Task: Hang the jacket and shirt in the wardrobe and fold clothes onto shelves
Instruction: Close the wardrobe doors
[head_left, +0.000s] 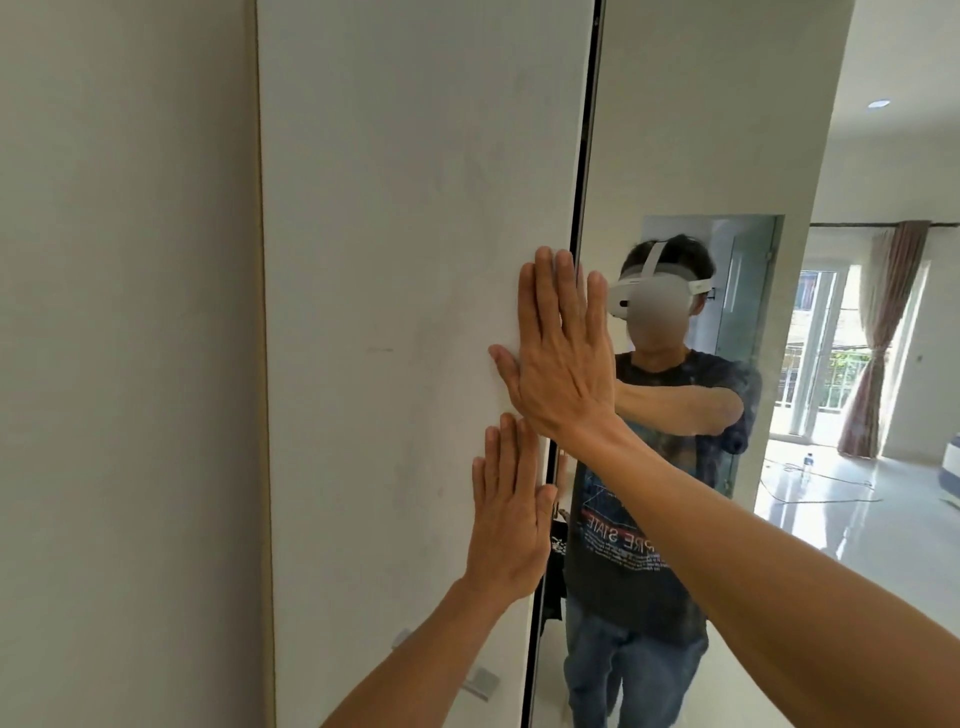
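Note:
A tall white wardrobe door (415, 260) fills the middle of the head view. Both my palms lie flat against it near its right edge. My right hand (563, 353) is the upper one, fingers spread and pointing up. My left hand (511, 514) presses just below it, fingers also up. Neither hand holds anything. To the right of the door's edge runs a narrow dark gap (582, 208), then a mirrored door (701, 156). A sliver of dark clothing (556, 551) shows through the gap low down. No jacket or shirt is plainly in view.
A bare wall (124, 364) stands to the left of the wardrobe. A small metal handle (480, 680) sits low on the white door. The mirror reflects a person in a headset, a shiny tiled floor, curtains and a bright balcony door.

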